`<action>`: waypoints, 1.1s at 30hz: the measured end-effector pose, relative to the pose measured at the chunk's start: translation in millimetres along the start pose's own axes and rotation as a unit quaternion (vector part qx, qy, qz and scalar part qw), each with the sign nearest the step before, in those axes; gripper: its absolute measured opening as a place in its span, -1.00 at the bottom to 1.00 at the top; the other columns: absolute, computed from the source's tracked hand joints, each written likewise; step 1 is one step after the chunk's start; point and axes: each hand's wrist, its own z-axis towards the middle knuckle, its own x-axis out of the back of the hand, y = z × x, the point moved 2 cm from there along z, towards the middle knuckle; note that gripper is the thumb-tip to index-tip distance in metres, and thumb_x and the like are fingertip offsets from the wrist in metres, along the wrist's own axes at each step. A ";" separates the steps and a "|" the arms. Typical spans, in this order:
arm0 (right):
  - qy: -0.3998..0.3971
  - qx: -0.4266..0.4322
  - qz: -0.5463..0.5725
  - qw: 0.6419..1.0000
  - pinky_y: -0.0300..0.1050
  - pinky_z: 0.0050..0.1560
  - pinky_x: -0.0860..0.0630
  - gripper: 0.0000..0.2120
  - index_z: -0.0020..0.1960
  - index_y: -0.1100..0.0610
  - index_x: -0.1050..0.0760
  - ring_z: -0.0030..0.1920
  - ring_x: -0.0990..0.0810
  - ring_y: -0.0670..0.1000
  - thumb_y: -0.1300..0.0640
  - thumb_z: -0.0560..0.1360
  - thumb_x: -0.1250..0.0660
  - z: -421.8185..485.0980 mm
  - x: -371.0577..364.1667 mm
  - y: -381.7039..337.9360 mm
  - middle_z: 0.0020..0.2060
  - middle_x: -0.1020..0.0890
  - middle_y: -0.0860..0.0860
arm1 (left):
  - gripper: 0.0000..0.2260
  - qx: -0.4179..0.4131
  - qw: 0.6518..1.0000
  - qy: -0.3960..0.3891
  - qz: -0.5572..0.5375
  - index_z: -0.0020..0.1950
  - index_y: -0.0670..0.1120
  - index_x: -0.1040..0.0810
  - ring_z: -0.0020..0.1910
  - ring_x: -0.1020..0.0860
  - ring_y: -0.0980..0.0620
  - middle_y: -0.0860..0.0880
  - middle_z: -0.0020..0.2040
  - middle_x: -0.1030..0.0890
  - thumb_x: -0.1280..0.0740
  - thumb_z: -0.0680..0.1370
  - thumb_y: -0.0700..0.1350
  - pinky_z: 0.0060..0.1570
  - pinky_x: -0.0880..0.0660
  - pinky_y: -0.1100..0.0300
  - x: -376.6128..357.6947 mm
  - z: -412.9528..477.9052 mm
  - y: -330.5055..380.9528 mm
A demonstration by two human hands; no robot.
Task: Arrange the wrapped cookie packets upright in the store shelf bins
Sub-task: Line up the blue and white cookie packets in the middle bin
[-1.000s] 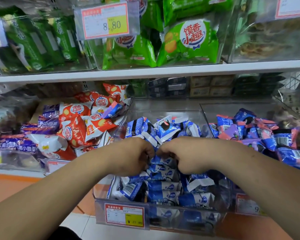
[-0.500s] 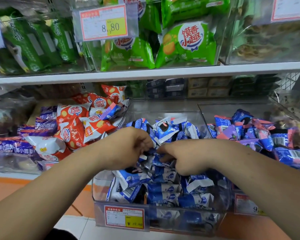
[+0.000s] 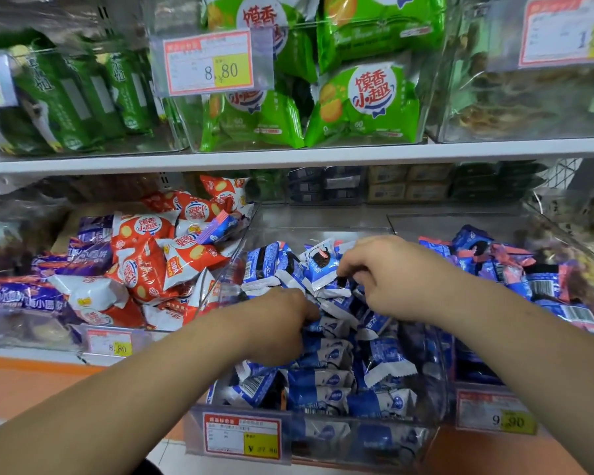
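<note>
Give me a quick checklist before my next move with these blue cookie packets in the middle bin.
1. Grip of right hand on blue cookie packet: ok, fingers pinch its edge.
2. Grip of left hand: cannot tell, fingers buried among packets.
3. Upright back row: ok, standing on end.
4. Upright front packets: not ok, lying flat.
5. Contents inside clear bin: ok, nothing over its front wall.

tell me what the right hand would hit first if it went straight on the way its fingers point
Most likely the upright blue packet just left of the right hand; whether they already touch is unclear.
</note>
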 end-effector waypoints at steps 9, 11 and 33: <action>-0.027 -0.028 0.050 0.998 0.02 0.15 -0.58 -0.79 0.20 -0.16 -0.59 0.12 -0.58 -0.02 -0.01 0.57 -0.37 -1.4 -6.6 10.0 0.14 -0.60 -0.18 | -0.63 -0.004 0.995 0.052 -0.084 0.30 0.09 -0.61 0.12 -0.62 0.03 0.06 0.16 -0.67 -0.26 0.58 -0.24 0.15 -0.59 0.11 11.3 -13.3 2.9; -0.003 -0.031 0.057 0.998 0.05 0.20 -0.55 -0.73 0.26 -0.14 -0.56 0.20 -0.55 0.00 -0.04 0.56 -0.39 -3.0 -4.0 11.2 0.19 -0.57 -0.16 | -0.71 -0.006 0.985 0.141 -0.097 0.22 0.08 -0.67 0.04 -0.63 0.13 0.12 0.10 -0.69 -0.31 0.58 -0.20 0.08 -0.57 0.26 21.6 -15.5 -5.3; -0.103 0.033 -0.009 0.994 0.07 0.07 -0.58 -0.53 0.20 -0.14 -0.46 0.06 -0.55 0.03 0.09 0.37 -0.53 68.6 -3.5 8.1 0.11 -0.54 -0.09 | -0.57 0.003 0.974 0.208 0.085 0.28 0.16 -0.56 0.13 -0.58 -0.03 0.07 0.17 -0.59 -0.44 0.42 -0.05 0.08 -0.59 0.00 42.0 20.6 -30.8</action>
